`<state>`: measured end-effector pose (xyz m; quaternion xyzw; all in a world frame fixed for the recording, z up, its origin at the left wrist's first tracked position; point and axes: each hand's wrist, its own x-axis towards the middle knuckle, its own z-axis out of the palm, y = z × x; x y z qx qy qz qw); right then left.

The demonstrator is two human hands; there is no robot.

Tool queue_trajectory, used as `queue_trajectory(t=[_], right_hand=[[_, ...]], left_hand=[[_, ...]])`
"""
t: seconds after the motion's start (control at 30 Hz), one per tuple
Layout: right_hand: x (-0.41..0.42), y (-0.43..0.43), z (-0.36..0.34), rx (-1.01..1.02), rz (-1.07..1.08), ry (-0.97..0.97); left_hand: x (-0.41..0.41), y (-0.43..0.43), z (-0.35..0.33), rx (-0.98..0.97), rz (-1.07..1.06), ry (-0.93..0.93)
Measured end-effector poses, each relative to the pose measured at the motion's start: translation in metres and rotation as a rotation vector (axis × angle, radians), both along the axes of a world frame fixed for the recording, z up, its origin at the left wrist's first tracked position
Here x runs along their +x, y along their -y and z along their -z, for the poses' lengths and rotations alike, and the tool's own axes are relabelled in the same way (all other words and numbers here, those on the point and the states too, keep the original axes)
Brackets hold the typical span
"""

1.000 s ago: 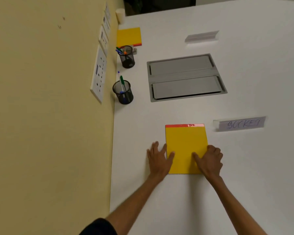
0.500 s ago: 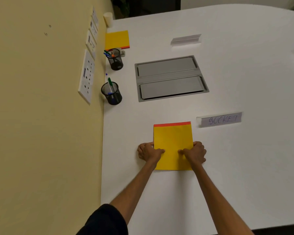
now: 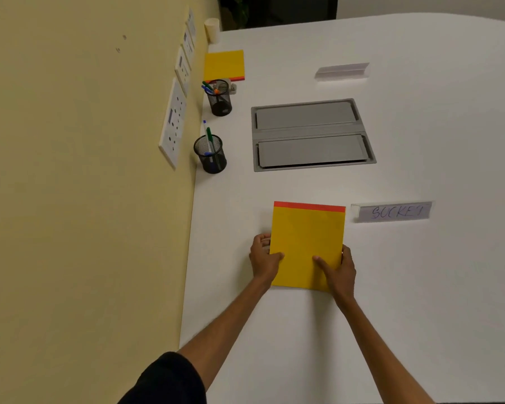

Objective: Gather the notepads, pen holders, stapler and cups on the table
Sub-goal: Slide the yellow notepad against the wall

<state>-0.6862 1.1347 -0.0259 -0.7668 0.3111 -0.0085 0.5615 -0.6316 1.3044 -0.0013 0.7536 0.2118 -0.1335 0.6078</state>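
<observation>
While I hold the near pad by its two lower side edges, it sits low over the bench, just left of the name card; I cannot tell whether its far end rests on the surface. My left hand closes its grip on the left edge, thumb on top, and my right hand pinches the right edge the same way. I judge the pad light, flat and fairly stiff, with loose sheets that may fan or slip, so the edges near the bound red strip give a surer hold. The second pad, two mesh holders, a small stapler and a cup stand along the wall, well apart from my hands.
</observation>
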Motion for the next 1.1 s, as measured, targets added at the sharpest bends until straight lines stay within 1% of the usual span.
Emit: queue_trajectory(t=[0.1,0.2,0.33,0.43,0.5,0.63,0.73,0.8,0.87,1.0,1.1], right_hand=[[0.017,-0.019,-0.007,0.006,0.005,0.048],[0.039,-0.045,-0.013,0.014,-0.034,0.069],[0.067,-0.083,-0.016,-0.016,-0.137,0.050],[0.083,-0.109,-0.009,-0.043,-0.262,-0.017],[0.091,-0.125,-0.002,-0.030,-0.338,-0.067],[0.102,-0.152,0.006,-0.041,-0.399,-0.158],[0.101,-0.165,0.008,-0.117,-0.433,-0.168],[0.099,-0.170,0.010,-0.177,-0.445,-0.135],[0.097,-0.175,0.012,-0.244,-0.468,-0.125],[0.095,-0.180,0.012,-0.342,-0.491,-0.124],[0.096,-0.179,0.015,-0.382,-0.511,-0.108]], left_hand=[[0.010,-0.016,-0.006,-0.005,-0.051,0.125],[0.020,-0.038,-0.012,0.088,0.011,0.193],[0.027,-0.072,-0.013,0.333,0.107,0.166],[0.032,-0.100,-0.013,0.569,0.258,0.101],[0.038,-0.115,-0.013,0.693,0.323,0.071],[0.047,-0.133,-0.012,0.890,0.371,0.082],[0.050,-0.145,-0.004,1.027,0.449,0.049],[0.050,-0.153,0.005,1.041,0.489,0.002],[0.053,-0.160,0.011,1.006,0.505,-0.012],[0.056,-0.160,0.018,1.022,0.589,0.130],[0.058,-0.160,0.024,0.906,0.571,0.150]])
